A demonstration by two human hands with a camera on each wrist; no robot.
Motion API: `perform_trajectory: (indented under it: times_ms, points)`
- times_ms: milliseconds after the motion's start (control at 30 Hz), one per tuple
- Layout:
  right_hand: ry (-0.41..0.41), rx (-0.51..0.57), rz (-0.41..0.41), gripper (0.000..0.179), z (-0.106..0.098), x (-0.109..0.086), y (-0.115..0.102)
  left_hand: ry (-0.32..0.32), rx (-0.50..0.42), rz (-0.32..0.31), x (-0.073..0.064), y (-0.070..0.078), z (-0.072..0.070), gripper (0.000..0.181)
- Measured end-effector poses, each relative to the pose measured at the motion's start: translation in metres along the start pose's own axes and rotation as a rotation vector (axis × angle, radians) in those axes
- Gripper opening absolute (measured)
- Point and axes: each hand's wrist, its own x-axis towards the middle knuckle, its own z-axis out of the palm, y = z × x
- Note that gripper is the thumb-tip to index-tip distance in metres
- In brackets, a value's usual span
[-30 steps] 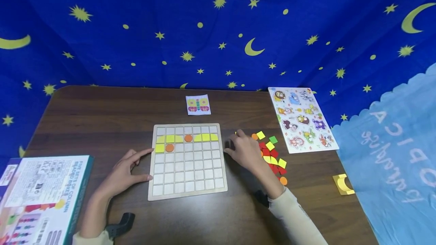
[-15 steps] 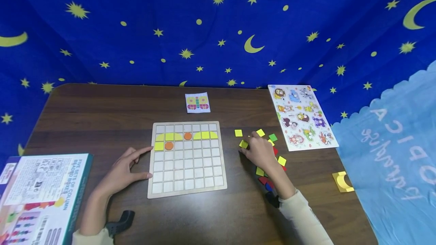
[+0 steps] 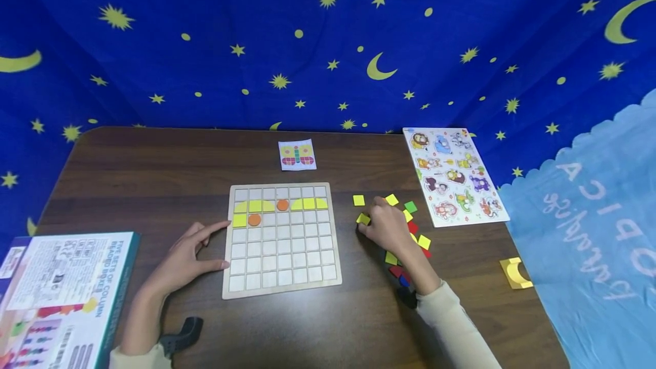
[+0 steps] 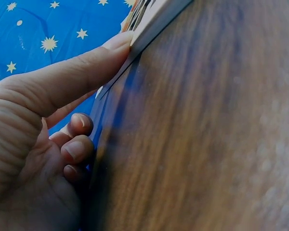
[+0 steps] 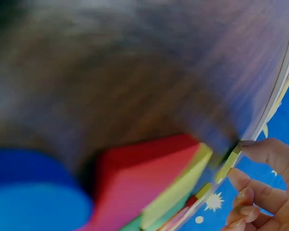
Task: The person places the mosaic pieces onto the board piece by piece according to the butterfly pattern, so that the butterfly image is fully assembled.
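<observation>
A wooden grid board [image 3: 283, 286] lies on the table, with yellow pieces and two orange discs [image 3: 283, 205] in its upper rows. My left hand [image 3: 181, 258] touches the board's left edge with extended thumb and index finger; the left wrist view shows the thumb [image 4: 86, 72] against that edge and other fingers bent loosely. To the right of the board, my right hand [image 3: 386, 224] pinches a yellow tile [image 3: 363, 218] between thumb and index finger, low over the table. The right wrist view shows this yellow tile [image 5: 228, 164] edge-on. My hand covers part of the loose pile.
Loose red, green, blue and yellow pieces [image 3: 423, 242] lie about my right hand. A single yellow square [image 3: 359, 200] sits apart. Behind the board is a butterfly picture card [image 3: 298, 155]. An animal puzzle [image 3: 456, 178] stands back right, a cardboard box [image 3: 66, 295] left, a yellow cutout piece [image 3: 516, 274] far right.
My right hand has moved right from beside the board to the loose pieces and pinched a yellow tile, which has shifted slightly left. My left hand stays at the board's edge.
</observation>
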Motion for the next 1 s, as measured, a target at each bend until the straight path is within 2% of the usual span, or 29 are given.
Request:
perform_trajectory:
  times_ms: [133, 367, 633, 867, 1000]
  points:
    - [0.015, -0.011, -0.045, 0.021, -0.004, 0.004, -0.009, 0.007, 0.007, 0.005, 0.0, -0.001, 0.0, 0.087]
    - [0.046, 0.039, -0.167, 0.025, -0.006, 0.013, -0.035, -0.007, 0.001, -0.013, -0.001, 0.001, -0.001, 0.087]
    - [-0.026, 0.114, -0.249, 0.033, -0.008, 0.026, -0.074, -0.01, -0.002, -0.018, -0.001, 0.001, -0.001, 0.085]
    - [-0.01, 0.085, -0.36, 0.026, -0.007, 0.038, -0.106, -0.002, -0.005, -0.001, -0.002, 0.002, -0.002, 0.084]
    - [-0.018, 0.056, -0.387, 0.024, -0.007, 0.045, -0.122, -0.005, -0.001, -0.011, -0.003, 0.002, -0.002, 0.085]
